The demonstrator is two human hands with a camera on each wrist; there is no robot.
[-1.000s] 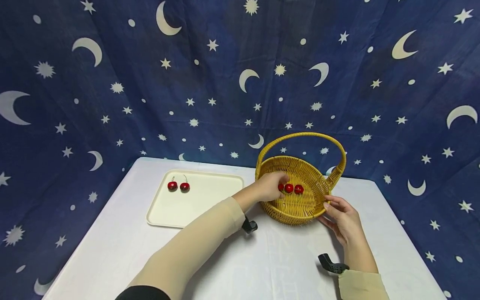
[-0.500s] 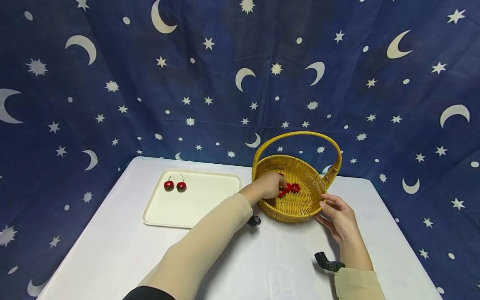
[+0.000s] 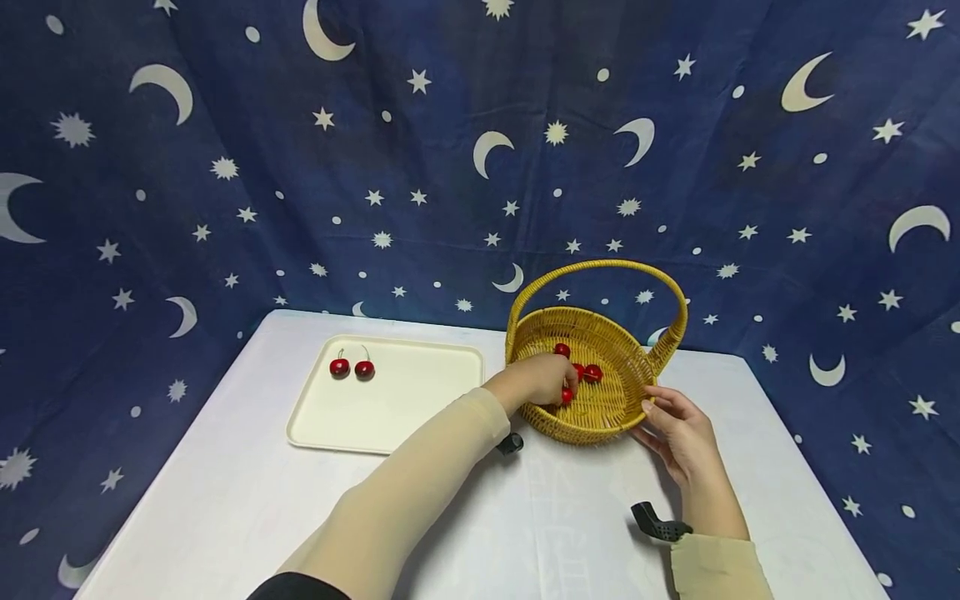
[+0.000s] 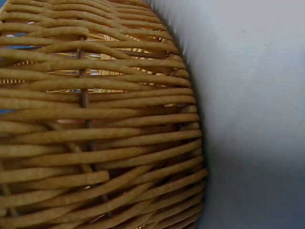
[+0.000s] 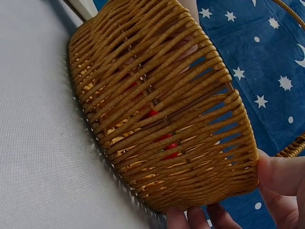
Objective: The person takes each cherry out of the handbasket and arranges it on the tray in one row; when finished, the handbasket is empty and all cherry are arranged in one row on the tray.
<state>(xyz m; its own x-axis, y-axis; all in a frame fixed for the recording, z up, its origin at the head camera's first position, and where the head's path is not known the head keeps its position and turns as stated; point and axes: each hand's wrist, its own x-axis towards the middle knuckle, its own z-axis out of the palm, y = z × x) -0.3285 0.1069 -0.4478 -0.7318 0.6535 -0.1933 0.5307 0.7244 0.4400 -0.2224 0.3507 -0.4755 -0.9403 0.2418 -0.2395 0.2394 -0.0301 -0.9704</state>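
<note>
A yellow wicker basket with a tall arched handle stands at the table's back right. Several red cherries lie in it, including one by the back wall and one further right. My left hand reaches over the basket's left rim, its fingers curled down on a cherry near the basket floor. The fingertips are partly hidden. In the left wrist view, the wicker wall hides that hand. My right hand grips the basket's right rim, thumb on top and fingers underneath.
A cream tray lies left of the basket, with two stemmed cherries at its upper left. White cloth covers the table. A dark blue curtain with moons and stars hangs right behind the table.
Inside the basket, my left hand has moved slightly down and toward me, and the cherries have spread apart. One cherry now shows by the back wall. My right hand keeps hold of the rim.
</note>
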